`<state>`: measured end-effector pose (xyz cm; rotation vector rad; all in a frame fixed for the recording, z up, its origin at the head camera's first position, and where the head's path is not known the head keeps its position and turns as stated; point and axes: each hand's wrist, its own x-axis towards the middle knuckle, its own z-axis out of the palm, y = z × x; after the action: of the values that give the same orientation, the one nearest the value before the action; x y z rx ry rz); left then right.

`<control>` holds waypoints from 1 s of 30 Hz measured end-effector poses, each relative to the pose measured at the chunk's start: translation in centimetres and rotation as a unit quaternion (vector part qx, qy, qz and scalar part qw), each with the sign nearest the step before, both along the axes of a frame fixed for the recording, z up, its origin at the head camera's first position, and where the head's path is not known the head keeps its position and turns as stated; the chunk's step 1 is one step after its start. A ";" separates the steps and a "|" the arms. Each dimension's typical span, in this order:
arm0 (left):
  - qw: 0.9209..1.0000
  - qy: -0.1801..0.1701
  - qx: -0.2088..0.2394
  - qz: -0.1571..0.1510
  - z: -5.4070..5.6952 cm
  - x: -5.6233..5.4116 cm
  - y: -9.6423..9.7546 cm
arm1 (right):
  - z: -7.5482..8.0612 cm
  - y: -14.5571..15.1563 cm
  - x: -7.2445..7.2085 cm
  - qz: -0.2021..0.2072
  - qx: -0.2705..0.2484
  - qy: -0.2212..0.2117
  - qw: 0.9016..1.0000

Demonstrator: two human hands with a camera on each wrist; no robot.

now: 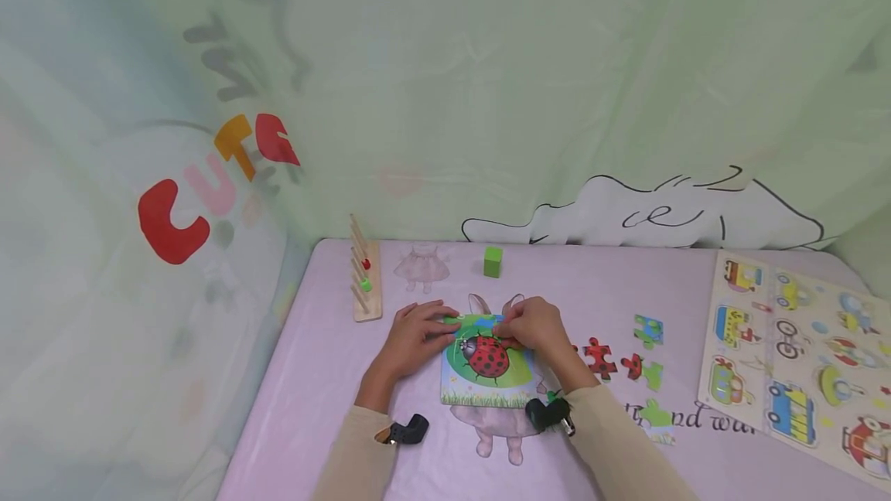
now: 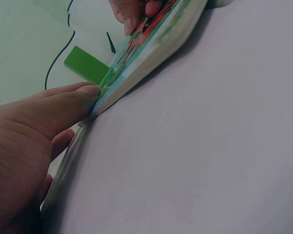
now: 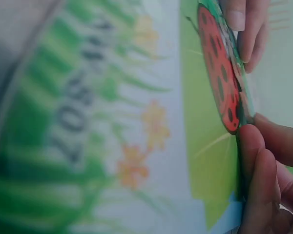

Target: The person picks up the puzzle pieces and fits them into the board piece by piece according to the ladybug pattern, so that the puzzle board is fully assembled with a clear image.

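Note:
A ladybug puzzle board [image 1: 455, 393] lies on the table in front of me, with a red spotted ladybug on a green ground. My left hand [image 1: 416, 337] rests at its upper left corner, fingers fairly straight; in the left wrist view the left hand [image 2: 34, 124] touches the board's edge. At the upper right part of the board, my right hand [image 1: 539, 325] pinches a small puzzle piece, mostly hidden by the fingers. The right wrist view shows the right hand [image 3: 273, 170] with its fingertips close together at the board's surface, beside the printed ladybug [image 3: 219, 73].
Loose puzzle pieces [image 1: 600, 358] lie right of the board, some red, some green and blue [image 1: 649, 331]. A green block [image 1: 493, 262] stands behind it. A wooden peg stand [image 1: 367, 304] is at the back left. A large vehicle puzzle board [image 1: 759, 331] covers the right side.

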<state>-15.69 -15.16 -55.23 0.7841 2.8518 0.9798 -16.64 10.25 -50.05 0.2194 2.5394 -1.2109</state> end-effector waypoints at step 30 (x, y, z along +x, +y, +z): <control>0.996 0.025 -0.033 0.085 0.9 0.7 3.2 | 0.5 0.8 0.0 0.077 0.029 0.037 0.996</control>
<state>-15.03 -11.95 -54.32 0.5772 3.0175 0.8888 -16.62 11.02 -49.57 -0.0086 2.6028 -1.1071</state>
